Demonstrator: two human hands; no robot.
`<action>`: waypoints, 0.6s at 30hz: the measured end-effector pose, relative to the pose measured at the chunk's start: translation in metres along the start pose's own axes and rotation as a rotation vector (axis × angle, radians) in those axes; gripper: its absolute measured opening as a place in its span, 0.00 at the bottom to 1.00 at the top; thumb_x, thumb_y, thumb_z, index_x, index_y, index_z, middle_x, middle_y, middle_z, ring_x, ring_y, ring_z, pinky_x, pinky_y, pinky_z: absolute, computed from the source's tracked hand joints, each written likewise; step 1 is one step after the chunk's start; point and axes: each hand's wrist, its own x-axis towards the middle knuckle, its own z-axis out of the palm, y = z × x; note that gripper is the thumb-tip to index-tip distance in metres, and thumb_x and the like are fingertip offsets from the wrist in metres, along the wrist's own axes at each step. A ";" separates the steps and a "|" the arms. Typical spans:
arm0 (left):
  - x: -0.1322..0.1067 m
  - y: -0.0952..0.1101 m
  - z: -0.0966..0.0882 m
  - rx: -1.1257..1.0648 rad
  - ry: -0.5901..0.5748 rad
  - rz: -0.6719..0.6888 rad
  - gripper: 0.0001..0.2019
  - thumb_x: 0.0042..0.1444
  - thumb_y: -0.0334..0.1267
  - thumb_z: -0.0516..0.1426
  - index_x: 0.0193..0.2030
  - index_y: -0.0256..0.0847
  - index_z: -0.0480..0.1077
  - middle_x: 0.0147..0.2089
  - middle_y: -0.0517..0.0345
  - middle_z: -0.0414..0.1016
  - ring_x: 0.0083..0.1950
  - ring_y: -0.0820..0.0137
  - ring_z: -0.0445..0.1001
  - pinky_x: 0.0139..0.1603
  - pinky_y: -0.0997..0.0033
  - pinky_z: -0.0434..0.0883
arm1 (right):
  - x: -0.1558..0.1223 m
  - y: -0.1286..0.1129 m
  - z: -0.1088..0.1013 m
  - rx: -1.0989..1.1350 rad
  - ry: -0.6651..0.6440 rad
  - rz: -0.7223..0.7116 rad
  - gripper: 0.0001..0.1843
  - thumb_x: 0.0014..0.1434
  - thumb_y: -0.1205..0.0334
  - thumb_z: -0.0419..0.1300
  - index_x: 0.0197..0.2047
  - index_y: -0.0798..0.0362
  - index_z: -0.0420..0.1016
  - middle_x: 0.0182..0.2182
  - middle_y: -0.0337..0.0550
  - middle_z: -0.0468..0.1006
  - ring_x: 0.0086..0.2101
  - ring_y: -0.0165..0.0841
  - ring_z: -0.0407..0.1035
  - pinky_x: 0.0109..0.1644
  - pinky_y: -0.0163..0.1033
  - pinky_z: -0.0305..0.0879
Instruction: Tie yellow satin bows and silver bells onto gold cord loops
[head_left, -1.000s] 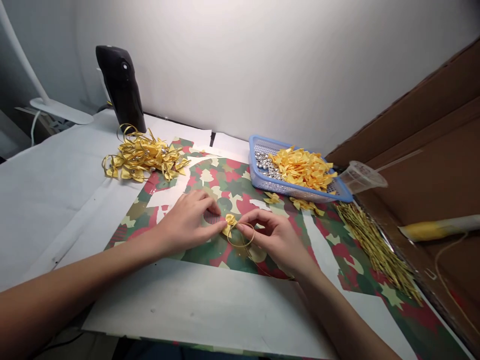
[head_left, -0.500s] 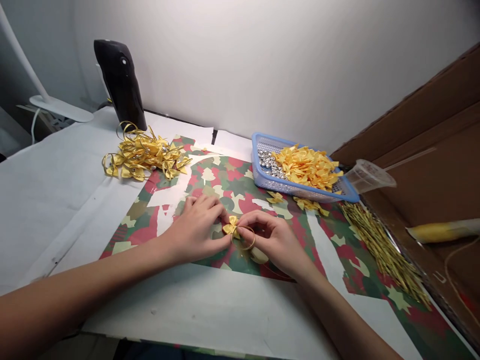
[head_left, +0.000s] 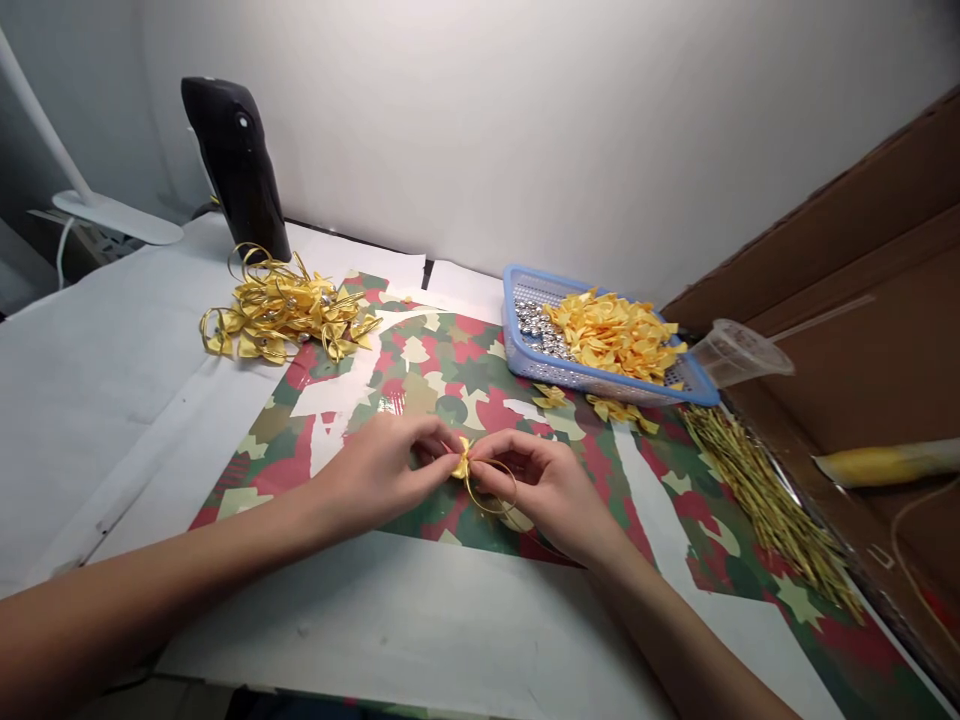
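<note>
My left hand (head_left: 382, 475) pinches a small yellow ribbon bow (head_left: 462, 460), fingers clamped together on it, above the printed paper (head_left: 450, 380). My right hand (head_left: 547, 490) pinches a gold cord loop (head_left: 491, 490) right beside the bow. At 10 o'clock sits a heap of corded bows (head_left: 281, 315) — at 1 o'clock, a blue basket (head_left: 510, 320) of loose bows (head_left: 615, 335) and silver beads (head_left: 538, 330); at 3 o'clock, gold cord strands (head_left: 765, 510).

My fingers (head_left: 495, 452) are hiding the middle of the yellow ribbon bow (head_left: 460, 462), a pile of bows (head_left: 615, 338) is covering most silver beads (head_left: 534, 325) in the blue basket (head_left: 508, 300), and the picture's edge is cutting off a yellow tube (head_left: 885, 462) right of it.
</note>
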 end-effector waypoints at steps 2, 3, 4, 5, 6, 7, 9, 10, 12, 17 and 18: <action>0.000 -0.001 0.000 -0.095 0.026 -0.019 0.07 0.55 0.38 0.57 0.38 0.38 0.73 0.35 0.56 0.80 0.36 0.68 0.78 0.35 0.72 0.73 | -0.001 -0.001 0.001 0.036 -0.003 -0.003 0.11 0.52 0.54 0.65 0.32 0.53 0.74 0.30 0.41 0.77 0.30 0.31 0.72 0.34 0.37 0.71; 0.001 -0.001 0.000 -0.140 0.036 -0.028 0.07 0.54 0.37 0.58 0.38 0.38 0.73 0.35 0.55 0.80 0.37 0.68 0.78 0.37 0.71 0.74 | -0.001 -0.001 0.001 0.045 -0.001 -0.011 0.11 0.52 0.55 0.65 0.32 0.53 0.74 0.30 0.41 0.77 0.30 0.31 0.72 0.34 0.37 0.71; 0.001 -0.001 -0.001 -0.186 0.042 -0.042 0.08 0.54 0.37 0.58 0.39 0.37 0.73 0.36 0.55 0.80 0.38 0.68 0.78 0.39 0.71 0.74 | -0.001 -0.002 0.002 0.047 0.004 -0.023 0.10 0.52 0.55 0.65 0.32 0.53 0.74 0.30 0.41 0.77 0.30 0.30 0.72 0.34 0.36 0.71; 0.001 0.000 -0.001 -0.233 0.045 -0.064 0.08 0.54 0.37 0.59 0.40 0.37 0.72 0.35 0.55 0.79 0.38 0.68 0.78 0.39 0.70 0.75 | -0.002 -0.003 0.002 0.046 0.007 -0.036 0.10 0.52 0.55 0.65 0.32 0.53 0.75 0.30 0.41 0.77 0.30 0.30 0.72 0.34 0.36 0.71; 0.001 0.000 -0.001 -0.278 0.047 -0.090 0.09 0.53 0.38 0.59 0.40 0.37 0.71 0.35 0.55 0.79 0.38 0.67 0.79 0.39 0.69 0.76 | -0.002 -0.003 0.003 0.045 0.013 -0.048 0.10 0.52 0.55 0.65 0.31 0.53 0.75 0.30 0.41 0.77 0.30 0.30 0.72 0.34 0.36 0.72; 0.001 0.001 -0.001 -0.318 0.045 -0.114 0.10 0.53 0.38 0.60 0.41 0.37 0.71 0.34 0.55 0.79 0.37 0.67 0.79 0.38 0.68 0.77 | -0.002 -0.004 0.003 0.048 0.021 -0.059 0.10 0.52 0.55 0.65 0.31 0.53 0.75 0.30 0.41 0.77 0.30 0.31 0.72 0.33 0.36 0.72; 0.000 0.001 0.000 -0.381 0.043 -0.145 0.11 0.52 0.38 0.61 0.41 0.38 0.70 0.35 0.56 0.78 0.36 0.67 0.78 0.35 0.68 0.78 | -0.003 -0.005 0.004 0.068 0.039 -0.072 0.09 0.52 0.55 0.65 0.31 0.52 0.75 0.30 0.40 0.78 0.29 0.31 0.73 0.32 0.36 0.73; 0.000 0.001 0.000 -0.402 0.041 -0.152 0.11 0.51 0.38 0.62 0.40 0.38 0.69 0.36 0.56 0.77 0.36 0.67 0.78 0.34 0.68 0.78 | -0.003 -0.005 0.004 0.077 0.050 -0.078 0.09 0.52 0.56 0.65 0.31 0.52 0.75 0.30 0.40 0.78 0.29 0.30 0.73 0.32 0.36 0.73; -0.001 0.001 0.001 -0.425 0.043 -0.155 0.12 0.50 0.39 0.63 0.40 0.39 0.69 0.38 0.56 0.77 0.36 0.68 0.78 0.34 0.68 0.78 | -0.003 -0.006 0.003 0.077 0.075 -0.094 0.08 0.52 0.56 0.66 0.31 0.52 0.75 0.29 0.40 0.78 0.29 0.30 0.73 0.32 0.35 0.74; 0.000 0.000 0.001 -0.408 0.065 -0.115 0.13 0.49 0.40 0.64 0.39 0.38 0.70 0.38 0.56 0.76 0.37 0.69 0.77 0.38 0.68 0.77 | -0.004 -0.007 0.004 0.050 0.138 -0.090 0.10 0.51 0.55 0.66 0.30 0.53 0.75 0.29 0.41 0.78 0.29 0.31 0.73 0.32 0.35 0.74; 0.000 0.000 0.001 -0.402 0.067 -0.107 0.13 0.49 0.40 0.64 0.38 0.38 0.70 0.38 0.56 0.77 0.37 0.69 0.77 0.39 0.68 0.76 | -0.004 -0.007 0.004 0.047 0.151 -0.081 0.10 0.50 0.55 0.66 0.30 0.53 0.75 0.29 0.41 0.78 0.29 0.31 0.73 0.32 0.35 0.74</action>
